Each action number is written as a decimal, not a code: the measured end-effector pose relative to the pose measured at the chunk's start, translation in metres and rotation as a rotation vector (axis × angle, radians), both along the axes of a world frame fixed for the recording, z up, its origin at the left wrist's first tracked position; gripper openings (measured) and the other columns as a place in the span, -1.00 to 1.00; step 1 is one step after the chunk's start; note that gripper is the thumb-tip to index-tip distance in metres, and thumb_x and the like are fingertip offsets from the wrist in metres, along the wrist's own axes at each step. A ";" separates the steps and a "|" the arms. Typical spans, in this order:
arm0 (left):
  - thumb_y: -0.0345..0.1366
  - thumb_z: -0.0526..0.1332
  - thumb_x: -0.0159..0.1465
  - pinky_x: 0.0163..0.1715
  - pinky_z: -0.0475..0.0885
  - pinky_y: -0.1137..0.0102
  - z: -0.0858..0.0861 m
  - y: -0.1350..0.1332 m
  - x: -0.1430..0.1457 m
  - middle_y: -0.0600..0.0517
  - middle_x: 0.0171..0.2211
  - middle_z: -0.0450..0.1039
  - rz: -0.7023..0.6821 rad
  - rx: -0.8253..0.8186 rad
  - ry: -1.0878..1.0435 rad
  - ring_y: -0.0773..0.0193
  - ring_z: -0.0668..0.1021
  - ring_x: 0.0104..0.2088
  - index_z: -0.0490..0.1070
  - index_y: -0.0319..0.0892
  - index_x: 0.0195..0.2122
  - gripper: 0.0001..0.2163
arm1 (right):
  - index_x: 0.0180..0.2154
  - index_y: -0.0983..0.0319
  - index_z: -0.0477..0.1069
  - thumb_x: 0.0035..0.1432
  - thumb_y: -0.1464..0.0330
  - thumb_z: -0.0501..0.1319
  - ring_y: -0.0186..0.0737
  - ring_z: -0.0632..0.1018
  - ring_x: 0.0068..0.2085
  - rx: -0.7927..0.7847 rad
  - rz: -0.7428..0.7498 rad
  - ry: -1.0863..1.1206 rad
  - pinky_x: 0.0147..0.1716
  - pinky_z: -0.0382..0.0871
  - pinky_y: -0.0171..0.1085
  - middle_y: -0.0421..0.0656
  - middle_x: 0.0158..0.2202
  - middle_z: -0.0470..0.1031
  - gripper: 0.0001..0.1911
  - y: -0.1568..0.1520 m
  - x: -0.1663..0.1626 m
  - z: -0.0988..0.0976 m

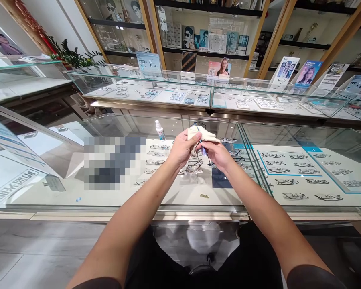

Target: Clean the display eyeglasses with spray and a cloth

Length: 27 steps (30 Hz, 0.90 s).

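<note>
Both hands are raised over the glass display counter [180, 200], close together. My left hand [182, 149] is closed on a cream cloth [207, 135], its thumb lying across the folds. My right hand [218, 155] pinches a pair of eyeglasses [209, 161] with a dark blue frame, against the cloth's lower edge. Part of the frame also shows above the cloth; the lenses are mostly hidden by cloth and fingers. A white spray bottle [160, 131] with a blue label stands upright on the glass, left of my left hand.
Rows of eyeglasses [158, 153] lie under the counter glass, more of them [285, 182] to the right. A slanted sign panel [24, 140] stands at the left. Beyond is another glass showcase [168, 90], with advertising cards [284, 72] on top and shelves [212, 56] behind.
</note>
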<state>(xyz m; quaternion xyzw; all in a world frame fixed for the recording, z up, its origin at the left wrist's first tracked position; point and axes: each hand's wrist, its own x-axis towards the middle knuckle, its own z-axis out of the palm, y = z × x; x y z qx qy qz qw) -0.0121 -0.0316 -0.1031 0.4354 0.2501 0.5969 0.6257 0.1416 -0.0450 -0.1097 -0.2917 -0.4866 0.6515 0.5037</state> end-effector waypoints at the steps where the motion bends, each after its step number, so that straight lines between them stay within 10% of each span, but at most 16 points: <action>1: -0.12 0.71 -0.01 -0.58 0.37 0.57 0.000 0.000 0.000 0.09 -0.45 0.56 0.012 0.004 0.006 0.52 0.45 -0.61 0.57 -0.26 -0.19 -0.50 | -0.43 0.19 0.71 -0.07 0.11 0.52 -0.22 0.50 -0.28 -0.003 -0.004 -0.009 -0.17 0.37 -0.20 -0.14 -0.34 0.67 -0.72 0.000 -0.001 -0.001; 9: 0.21 0.51 0.21 -0.73 0.27 0.49 0.008 -0.004 0.001 0.09 -0.66 0.39 0.074 -0.032 0.044 0.43 0.37 -0.73 0.46 -0.22 -0.41 -0.46 | -0.42 0.17 0.72 -0.01 0.20 0.47 -0.23 0.45 -0.28 0.087 -0.027 -0.076 -0.22 0.28 -0.20 -0.18 -0.35 0.68 -0.83 -0.002 -0.007 -0.007; 20: -0.27 0.71 -0.02 -0.43 0.56 0.49 0.014 -0.002 -0.013 0.05 -0.38 0.60 -0.187 -0.020 0.022 0.40 0.56 -0.52 0.52 -0.23 0.03 -0.38 | -0.41 0.18 0.70 -0.06 0.07 0.54 -0.23 0.51 -0.27 -0.006 0.027 0.020 -0.23 0.33 -0.25 -0.16 -0.37 0.67 -0.68 -0.002 0.005 0.008; 27: -0.03 0.71 -0.03 -0.67 0.33 0.54 0.008 0.001 -0.004 0.12 -0.53 0.48 -0.024 0.027 0.018 0.48 0.41 -0.68 0.49 -0.24 -0.27 -0.46 | -0.41 0.18 0.70 0.05 0.13 0.47 -0.23 0.45 -0.29 0.084 -0.011 -0.043 -0.22 0.30 -0.20 -0.15 -0.35 0.66 -0.76 0.001 -0.006 -0.009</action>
